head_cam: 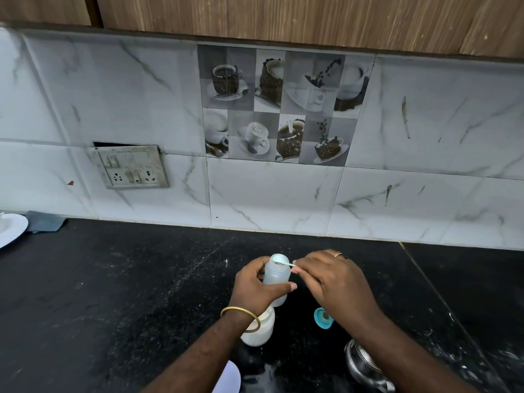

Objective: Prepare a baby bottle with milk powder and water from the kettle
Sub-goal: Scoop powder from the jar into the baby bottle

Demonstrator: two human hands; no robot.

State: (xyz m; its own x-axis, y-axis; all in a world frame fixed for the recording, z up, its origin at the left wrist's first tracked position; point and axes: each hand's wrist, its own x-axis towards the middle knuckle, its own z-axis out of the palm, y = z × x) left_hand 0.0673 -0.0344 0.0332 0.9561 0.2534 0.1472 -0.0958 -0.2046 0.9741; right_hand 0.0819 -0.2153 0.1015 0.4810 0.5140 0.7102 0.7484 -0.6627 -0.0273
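My left hand grips a clear plastic baby bottle standing open on the black counter. Pinched in my right hand is a small white scoop, its bowl sitting at the bottle's mouth. Below my left wrist stands a white jar of milk powder, partly hidden by the arm. The bottle's blue teat cap lies on the counter just under my right hand. A steel kettle shows at the bottom right, half covered by my right forearm.
A white plate and a grey cloth sit at the far left against the tiled wall. A switch and socket board is on the wall. A white object peeks out at the bottom edge.
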